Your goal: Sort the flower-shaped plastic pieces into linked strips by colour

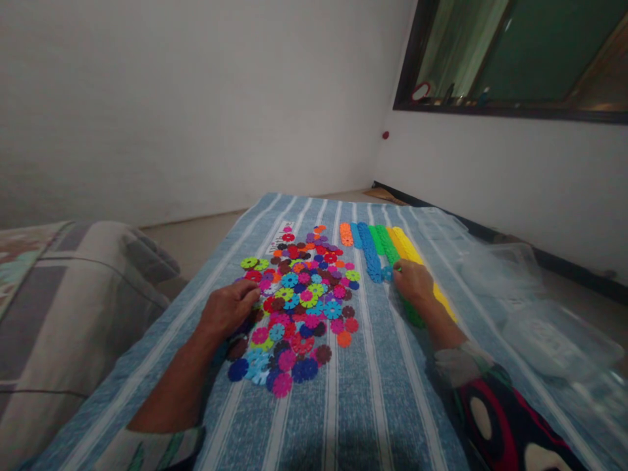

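Note:
A mixed pile of small notched plastic discs (pixel 304 294) in many colours lies on the striped cloth (pixel 338 418). At the pile's left edge, my left hand (pixel 228 309) is closed, thumb against the curled fingers; what they hold, if anything, is hidden. My right hand (pixel 415 282) pinches a light blue notched disc (pixel 387 273) low over the cloth, close to the near end of the blue row (pixel 369 252). Sorted rows stand beside it: orange (pixel 346 234), green (pixel 385 243) and yellow (pixel 405 243). My right hand and forearm cover part of the green and yellow rows.
Clear plastic boxes (pixel 559 340) stand along the table's right side. A printed paper (pixel 279 241) shows partly from under the far left of the pile. Left of the table is a covered seat (pixel 83 314). Walls and a dark-framed window (pixel 515 59) lie beyond.

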The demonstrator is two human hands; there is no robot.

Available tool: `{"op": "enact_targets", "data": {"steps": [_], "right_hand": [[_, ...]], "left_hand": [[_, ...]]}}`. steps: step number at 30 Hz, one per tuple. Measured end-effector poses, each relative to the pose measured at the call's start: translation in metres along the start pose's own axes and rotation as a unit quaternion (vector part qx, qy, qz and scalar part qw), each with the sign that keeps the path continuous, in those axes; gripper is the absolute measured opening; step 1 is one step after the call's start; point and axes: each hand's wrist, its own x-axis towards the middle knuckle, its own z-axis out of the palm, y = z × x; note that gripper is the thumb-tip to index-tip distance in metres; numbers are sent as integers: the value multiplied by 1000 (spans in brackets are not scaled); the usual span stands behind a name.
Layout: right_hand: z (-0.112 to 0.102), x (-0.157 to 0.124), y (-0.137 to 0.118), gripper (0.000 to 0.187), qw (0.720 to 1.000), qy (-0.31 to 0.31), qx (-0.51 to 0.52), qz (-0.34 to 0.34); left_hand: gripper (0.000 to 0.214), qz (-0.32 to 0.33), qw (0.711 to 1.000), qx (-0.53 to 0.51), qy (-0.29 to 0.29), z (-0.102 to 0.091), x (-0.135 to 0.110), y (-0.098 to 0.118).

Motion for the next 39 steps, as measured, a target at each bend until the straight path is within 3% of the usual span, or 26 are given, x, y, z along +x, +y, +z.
{"op": "enact_targets", "data": {"steps": [6,16,22,26,34,39], "right_hand": [[3,3,-6,30,997,-37,2,-67],[12,16,-8,35,995,-50,-21,-90],[12,26,-14,49,964,-62,-61,-251],[7,32,-24,45,946,-80,-103,-296],[8,29,-30,42,956,-91,-84,-266],[11,33,-22,49,985,-52,-24,-164]], "left_hand": [[41,7,1000,7,5,1,1,-2],[42,6,1000,13,-1,2,3,-5],[42,7,1000,25,0,3,4,-7],[40,6,1000,22,-3,2,4,-6],[39,7,1000,11,-19,1,3,-4],[35,11,1000,-7,-14,2,2,-4]]}}
